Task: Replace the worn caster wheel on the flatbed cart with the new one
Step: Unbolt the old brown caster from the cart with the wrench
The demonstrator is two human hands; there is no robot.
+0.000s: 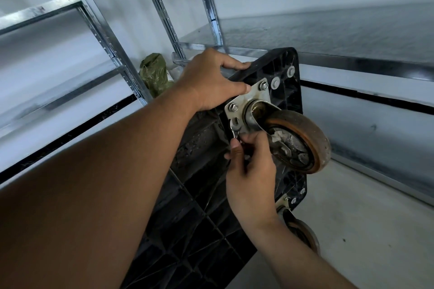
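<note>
Two hands beside caster wheel [303,138]: left hand [211,82] grips cart [202,206], right hand [251,171] wrench [235,128].

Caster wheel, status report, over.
Left hand grips cart edge. Right hand holds wrench on plate bolt. Wheel not yet off. Nothing blocking.

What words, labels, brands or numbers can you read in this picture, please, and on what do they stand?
No text can be read.
The white scrap beside the green bag: possibly printed, too small and blurred to read.
The caster wheel, mounting plate, wrench and cart show no markings.
</note>
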